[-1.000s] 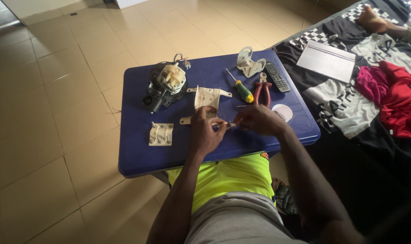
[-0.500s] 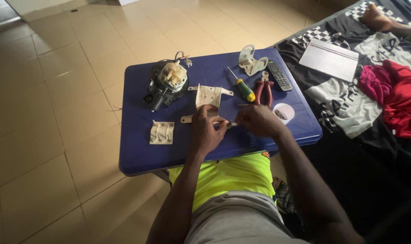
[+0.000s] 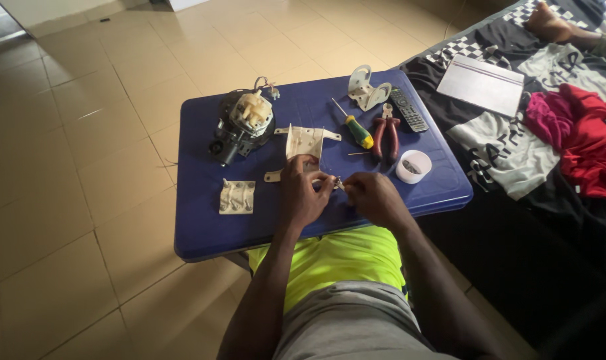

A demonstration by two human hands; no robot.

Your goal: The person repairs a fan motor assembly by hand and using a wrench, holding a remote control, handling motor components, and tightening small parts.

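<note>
My left hand (image 3: 303, 195) and my right hand (image 3: 371, 198) meet over the near part of a blue plastic table (image 3: 203, 227). Between their fingertips is a small pale part (image 3: 337, 182), pinched from both sides; its shape is too small to tell. A cream plastic arm (image 3: 273, 176) pokes out from under my left hand. Just beyond lies a cream plastic bracket (image 3: 305, 141). A small electric motor (image 3: 242, 125) with loose wires stands at the far left.
On the table lie a cream ribbed cover (image 3: 237, 197), a green-handled screwdriver (image 3: 358, 130), red pliers (image 3: 386, 135), a remote control (image 3: 408, 109), a white cup (image 3: 413, 166) and a pale bracket (image 3: 367, 89). A bed with clothes (image 3: 576, 140), a notebook (image 3: 479, 83) and another person's foot (image 3: 549, 25) is at the right.
Both hands stay together over the same spot; the fingers shift slightly around the small part. Objects on the table have not moved.
</note>
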